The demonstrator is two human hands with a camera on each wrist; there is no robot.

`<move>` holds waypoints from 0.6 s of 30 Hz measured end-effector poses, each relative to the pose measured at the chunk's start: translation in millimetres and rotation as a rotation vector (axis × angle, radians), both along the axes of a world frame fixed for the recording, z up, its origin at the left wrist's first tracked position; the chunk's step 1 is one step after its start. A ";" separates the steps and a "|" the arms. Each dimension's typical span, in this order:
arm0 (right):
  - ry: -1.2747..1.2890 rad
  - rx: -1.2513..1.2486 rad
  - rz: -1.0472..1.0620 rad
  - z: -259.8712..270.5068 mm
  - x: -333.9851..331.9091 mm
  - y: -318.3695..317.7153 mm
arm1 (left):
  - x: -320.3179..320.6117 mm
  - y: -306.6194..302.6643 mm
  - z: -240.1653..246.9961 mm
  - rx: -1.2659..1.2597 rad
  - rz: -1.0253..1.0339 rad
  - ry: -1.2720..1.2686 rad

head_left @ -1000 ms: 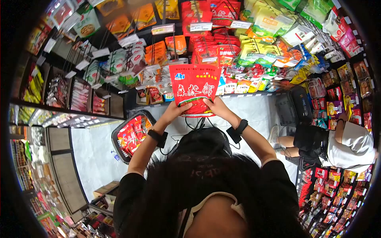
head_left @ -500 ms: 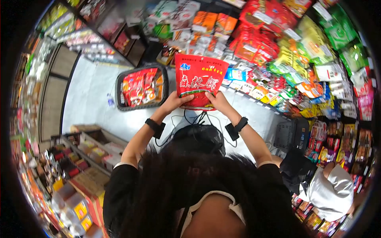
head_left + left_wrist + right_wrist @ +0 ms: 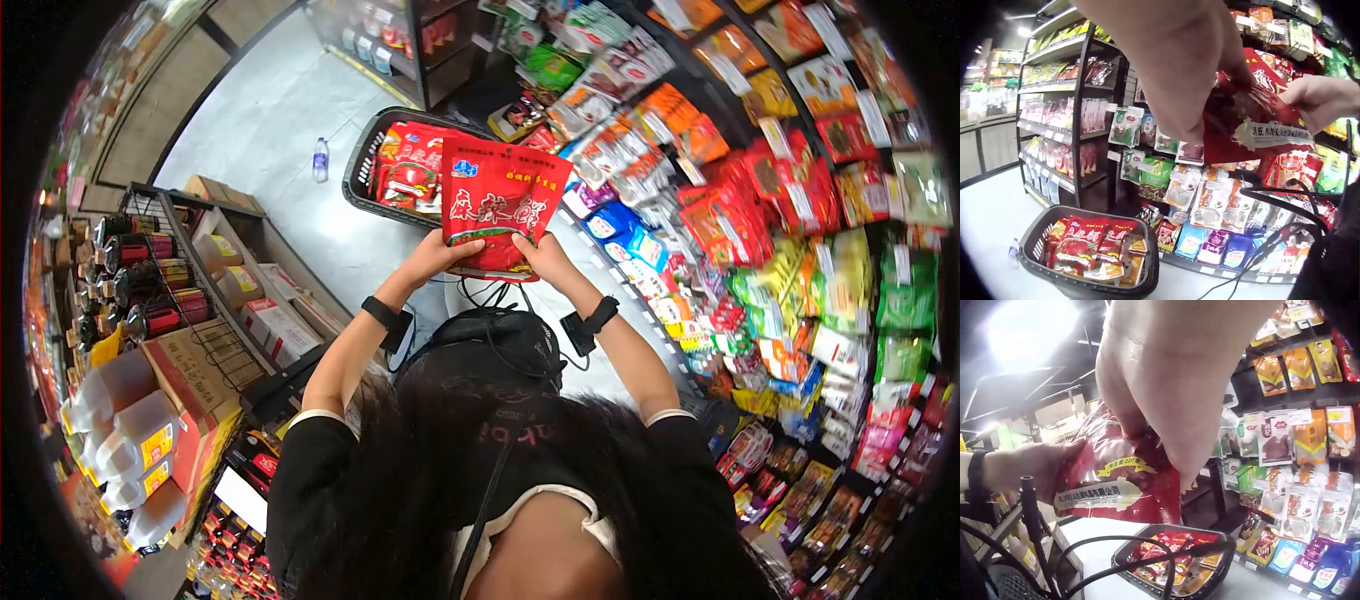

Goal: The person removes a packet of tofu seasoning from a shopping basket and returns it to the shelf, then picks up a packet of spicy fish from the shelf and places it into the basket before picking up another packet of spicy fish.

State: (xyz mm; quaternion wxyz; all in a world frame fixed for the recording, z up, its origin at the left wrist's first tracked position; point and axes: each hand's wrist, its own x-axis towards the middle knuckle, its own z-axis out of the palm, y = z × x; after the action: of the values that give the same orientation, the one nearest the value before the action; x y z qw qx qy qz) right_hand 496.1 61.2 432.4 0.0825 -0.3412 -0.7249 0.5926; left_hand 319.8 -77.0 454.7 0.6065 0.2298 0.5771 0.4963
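Both hands hold a red seasoning packet (image 3: 505, 205) upright in front of the body, its printed face toward the head camera. My left hand (image 3: 438, 257) grips the lower left corner, thumb across the front. At the lower right corner my right hand (image 3: 552, 262) pinches it the same way. In the left wrist view the packet's bottom (image 3: 1260, 125) shows a pale printed strip. Beyond the packet, a black basket (image 3: 355, 185) stands on the floor with several red packets (image 3: 405, 165) in it; the held packet overlaps its right end in the head view.
Hanging racks of seasoning bags (image 3: 700, 200) line the right side. On the left stand a wire rack with bottles, cartons (image 3: 275, 330) and large plastic jugs (image 3: 140, 440). A small water bottle (image 3: 320, 160) stands on the floor past the basket. Black cables (image 3: 1116, 569) hang near the hands.
The view has swung left, so the basket now appears behind the packet and the racks have shifted right. Both hands keep their hold on the red seasoning packet.
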 end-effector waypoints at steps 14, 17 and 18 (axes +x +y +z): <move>-0.117 -0.857 -0.038 -92.1 -229.8 35.9 | -226.7 31.2 -110.6 -0.181 -0.009 -0.027; -0.138 -0.869 -0.067 -135.9 -251.8 46.7 | -243.5 41.0 -188.1 -0.194 -0.014 -0.059; -0.116 -0.874 -0.064 -151.4 -258.0 50.6 | -245.5 43.8 -202.4 -0.152 0.035 -0.060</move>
State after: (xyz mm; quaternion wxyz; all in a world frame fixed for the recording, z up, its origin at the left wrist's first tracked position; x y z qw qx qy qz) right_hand 238.0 111.8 280.9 -0.0923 -0.3990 -0.3989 0.8204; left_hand 74.3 -33.2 252.3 0.6305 0.1578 0.5987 0.4682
